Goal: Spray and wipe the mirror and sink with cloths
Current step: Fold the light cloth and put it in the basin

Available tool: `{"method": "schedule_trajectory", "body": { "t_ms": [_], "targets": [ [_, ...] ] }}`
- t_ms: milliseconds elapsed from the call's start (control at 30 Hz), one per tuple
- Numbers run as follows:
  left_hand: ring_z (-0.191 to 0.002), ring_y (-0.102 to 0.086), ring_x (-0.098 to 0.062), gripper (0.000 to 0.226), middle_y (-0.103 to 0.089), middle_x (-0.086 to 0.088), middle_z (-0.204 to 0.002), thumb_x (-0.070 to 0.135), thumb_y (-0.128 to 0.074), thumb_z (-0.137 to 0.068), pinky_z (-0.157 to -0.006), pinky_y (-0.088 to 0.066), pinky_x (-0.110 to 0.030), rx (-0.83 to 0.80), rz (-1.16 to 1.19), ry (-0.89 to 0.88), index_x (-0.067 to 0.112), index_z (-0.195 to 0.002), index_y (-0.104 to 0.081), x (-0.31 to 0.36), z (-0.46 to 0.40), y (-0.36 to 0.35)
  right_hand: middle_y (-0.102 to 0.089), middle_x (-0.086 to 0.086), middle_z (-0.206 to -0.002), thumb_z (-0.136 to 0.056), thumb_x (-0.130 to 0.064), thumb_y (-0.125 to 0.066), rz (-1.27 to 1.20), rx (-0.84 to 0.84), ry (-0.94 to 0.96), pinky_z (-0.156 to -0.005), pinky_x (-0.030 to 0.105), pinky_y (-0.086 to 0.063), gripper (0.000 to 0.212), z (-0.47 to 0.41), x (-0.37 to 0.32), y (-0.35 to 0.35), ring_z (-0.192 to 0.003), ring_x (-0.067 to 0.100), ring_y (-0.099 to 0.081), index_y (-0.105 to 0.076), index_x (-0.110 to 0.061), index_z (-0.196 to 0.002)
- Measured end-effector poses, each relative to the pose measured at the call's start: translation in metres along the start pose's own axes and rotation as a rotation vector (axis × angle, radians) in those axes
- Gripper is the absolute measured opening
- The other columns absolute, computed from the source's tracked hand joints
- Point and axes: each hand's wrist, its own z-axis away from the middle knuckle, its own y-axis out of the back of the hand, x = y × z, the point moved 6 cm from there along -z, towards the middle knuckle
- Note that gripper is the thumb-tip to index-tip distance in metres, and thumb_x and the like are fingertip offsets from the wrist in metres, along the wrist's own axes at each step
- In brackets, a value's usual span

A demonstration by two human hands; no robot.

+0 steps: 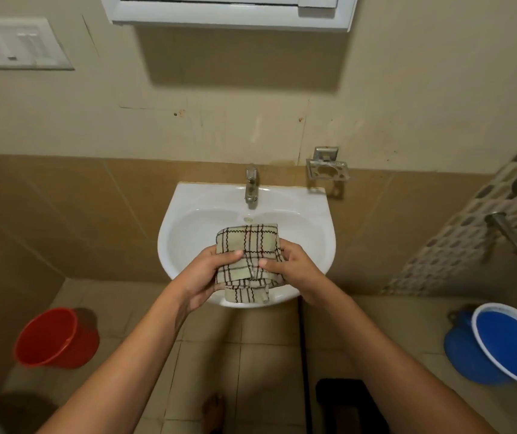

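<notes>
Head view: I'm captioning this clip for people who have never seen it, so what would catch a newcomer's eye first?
First the checked cloth, gripped by the left hand and right hand over the white sink at centre. Next the two colour spots on the floor: a red bucket at lower left and a blue tub at lower right.

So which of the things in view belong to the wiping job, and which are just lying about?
Job:
checked cloth, gripped by left hand and right hand
sink
tap
mirror cabinet

Lying about:
red bucket
blue bucket
soap holder
switch panel
</notes>
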Motion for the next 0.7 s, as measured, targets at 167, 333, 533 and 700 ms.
{"method": "schedule_trajectory", "body": {
  "t_ms": [167, 333, 533, 700],
  "targets": [
    [-0.113, -0.066, -0.036, 0.043, -0.069, -0.020, -0.121, -0.011, -0.060, -0.084, -0.093, -0.056, -0.048, -0.089, -0.067, 0.014, -0.002, -0.126, -0.058, 0.003, -0.017, 0.002, -0.070, 0.007, -0.120, -0.093, -0.004, -0.058, -0.113, 0.082, -0.090, -0.092, 0.058, -0.052, 0.035, 0.005, 0.014, 0.010, -0.110, 0.030, -0.066, -0.059, -0.014, -0.127],
    [-0.115, -0.064, -0.039, 0.049, -0.068, -0.021, -0.121, -0.014, -0.063, -0.079, -0.100, -0.050, -0.055, -0.173, -0.120, 0.010, -0.002, -0.127, -0.057, 0.006, -0.042, 0.003, -0.070, 0.001, -0.117, -0.084, -0.009, -0.072, -0.145, 0.139, -0.095, -0.075, 0.046, -0.060, 0.051, 0.010, 0.009, 0.012, -0.103, 0.024, -0.069, -0.053, -0.024, -0.129],
    [-0.115, -0.063, -0.038, 0.045, -0.070, -0.016, -0.118, -0.008, -0.065, -0.077, -0.093, -0.053, -0.053, -0.315, -0.184, -0.007, 0.007, -0.120, -0.064, 0.021, -0.073, -0.002, -0.066, 0.005, -0.116, -0.083, 0.006, -0.067, -0.198, 0.378, -0.004, -0.067, 0.035, -0.059, 0.047, 0.009, 0.004, 0.025, -0.104, 0.026, -0.066, -0.058, -0.027, -0.116],
    [-0.118, -0.059, -0.041, 0.052, -0.063, -0.025, -0.127, 0.025, -0.057, -0.076, -0.099, -0.049, -0.054, -0.652, 0.053, 0.130, 0.001, -0.121, -0.067, 0.018, -0.089, -0.040, -0.069, 0.008, -0.101, -0.082, 0.016, -0.063, -0.095, 0.640, 0.084, -0.065, 0.025, -0.056, 0.033, 0.032, 0.001, 0.054, -0.099, 0.024, -0.065, -0.064, -0.009, -0.104]
  ]
}}
